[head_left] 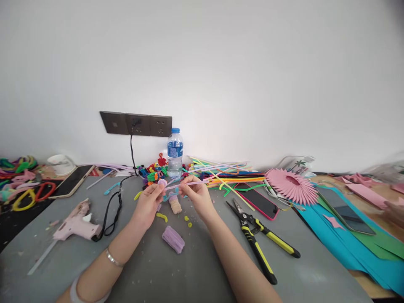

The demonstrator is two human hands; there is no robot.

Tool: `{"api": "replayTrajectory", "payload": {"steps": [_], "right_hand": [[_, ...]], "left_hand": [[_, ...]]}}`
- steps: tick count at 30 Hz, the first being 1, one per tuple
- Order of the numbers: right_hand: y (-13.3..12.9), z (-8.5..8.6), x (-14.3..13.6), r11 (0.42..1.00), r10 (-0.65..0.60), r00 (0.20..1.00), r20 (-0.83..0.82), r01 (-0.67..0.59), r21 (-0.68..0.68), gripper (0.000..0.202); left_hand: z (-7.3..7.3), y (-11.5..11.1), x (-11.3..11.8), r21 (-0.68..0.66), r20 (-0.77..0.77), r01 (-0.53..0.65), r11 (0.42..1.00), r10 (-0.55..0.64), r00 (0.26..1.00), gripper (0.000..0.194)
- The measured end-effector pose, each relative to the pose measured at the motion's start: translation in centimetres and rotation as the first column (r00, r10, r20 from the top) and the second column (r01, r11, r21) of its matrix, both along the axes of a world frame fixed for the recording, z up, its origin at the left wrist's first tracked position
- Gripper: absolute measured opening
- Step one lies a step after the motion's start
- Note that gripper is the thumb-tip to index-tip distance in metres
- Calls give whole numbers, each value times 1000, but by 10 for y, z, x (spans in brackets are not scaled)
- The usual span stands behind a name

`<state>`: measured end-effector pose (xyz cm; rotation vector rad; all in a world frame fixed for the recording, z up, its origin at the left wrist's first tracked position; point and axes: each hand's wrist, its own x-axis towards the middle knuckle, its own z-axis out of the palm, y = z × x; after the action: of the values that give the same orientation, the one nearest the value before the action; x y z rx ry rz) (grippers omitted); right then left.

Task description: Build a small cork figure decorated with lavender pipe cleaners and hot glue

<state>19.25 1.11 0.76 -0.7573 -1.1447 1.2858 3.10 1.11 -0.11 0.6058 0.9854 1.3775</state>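
Above the grey table my left hand [145, 206] pinches a small lilac coil [162, 183] between thumb and fingers. A lilac pipe cleaner [172, 186] runs from it across to my right hand [198, 198], whose thumb and fingertips are closed on the strand. Its free end points right, past my knuckles. Just under the hands lies a beige fuzzy roll [175, 205], with light blue curled pieces partly hidden behind my fingers. A lilac fuzzy bundle [173, 240] rests nearer to me, and a short yellow piece [162, 217] lies beside the roll.
A pink glue gun [77, 225] with a cord lies left. Black-and-yellow pliers [252, 225] and a phone [259, 202] lie right. A water bottle [175, 153] stands behind, beside piled pipe cleaners [227, 172]. Another person's hand [394, 210] shows at the right edge.
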Motion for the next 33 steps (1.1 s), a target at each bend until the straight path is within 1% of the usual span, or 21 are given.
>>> {"api": "replayTrajectory", "payload": {"steps": [5, 10, 14, 19, 22, 27, 33], "right_hand": [[-3, -1, 9, 998, -60, 998, -22, 60, 13, 21], [-3, 2, 17, 991, -89, 996, 2, 88, 104, 16], [-4, 6, 26, 983, -79, 994, 70, 67, 168, 13], [-7, 14, 34, 981, -71, 988, 139, 44, 188, 23], [-9, 17, 35, 984, -36, 992, 123, 14, 177, 26], [-10, 19, 36, 982, 10, 994, 112, -31, 185, 22], [-10, 19, 38, 982, 15, 990, 140, -41, 184, 23]], "left_hand": [[5, -3, 1, -49, 38, 81, 995, -80, 996, 40], [7, -5, -1, -63, 50, 176, 982, -173, 984, 43], [12, -7, -1, -67, 7, 271, 960, -271, 963, 41], [17, -11, 0, -62, -78, 394, 917, -398, 914, 44], [14, -10, -2, -50, -117, 432, 900, -435, 893, 45], [7, -8, -6, -36, -160, 488, 872, -487, 858, 43], [11, -10, -8, 2, -209, 574, 819, -561, 801, 45]]}}
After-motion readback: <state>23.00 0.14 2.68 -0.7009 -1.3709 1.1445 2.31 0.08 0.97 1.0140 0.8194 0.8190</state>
